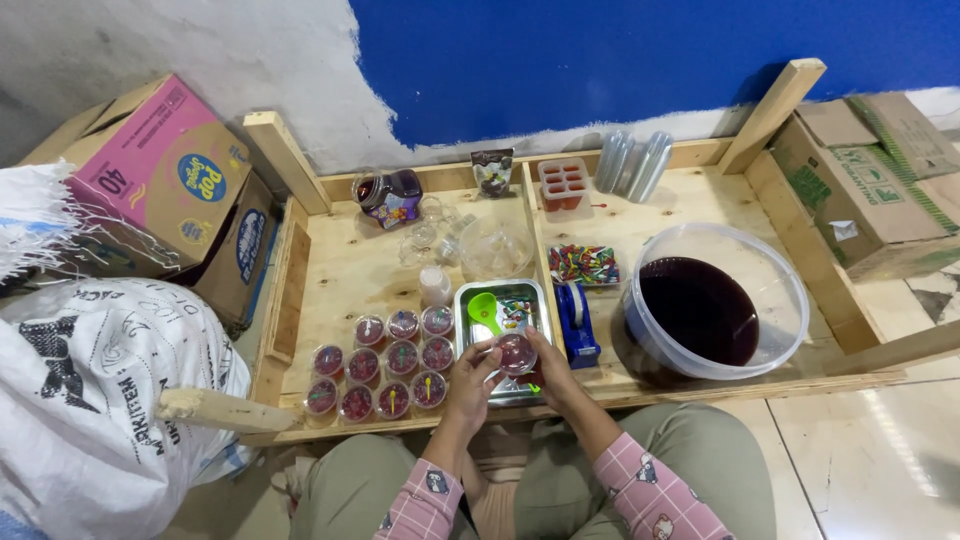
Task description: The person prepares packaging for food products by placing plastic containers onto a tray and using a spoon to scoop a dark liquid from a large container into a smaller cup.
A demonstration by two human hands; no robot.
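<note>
In the head view, the left hand (pixel 468 385) and the right hand (pixel 553 368) are meeting over the near end of a metal tray (pixel 470 300), and both are curling their fingers around 1 small clear cup (pixel 516 352) of dark red jelly, pinching it between them from either side; the cup is sitting between the 2 sets of fingertips, lifted just above the tray. Neither hand is spreading flat; each is partly closed on the cup. Just beyond the hands, inside the tray, 1 green scoop (pixel 484 310) is lying beside a patch of coloured bits. Left of the left hand, filled cups (pixel 383 366) with lids are standing in 3 rows; I am counting 11, though the nearest row is small. Just right of the right hand, 1 blue tape dispenser (pixel 576 320) is sitting, and further right 1 big clear tub (pixel 790 300) is holding dark red liquid. Beyond the dispenser, 1 pack of coloured little spoons (pixel 584 264) is lying flat. Far beyond the hands, 1 dark jug (pixel 390 195) and 1 red ice tray (pixel 564 185) are resting near the wall, with 1 clear bowl (pixel 495 250) between them and the tray.
</note>
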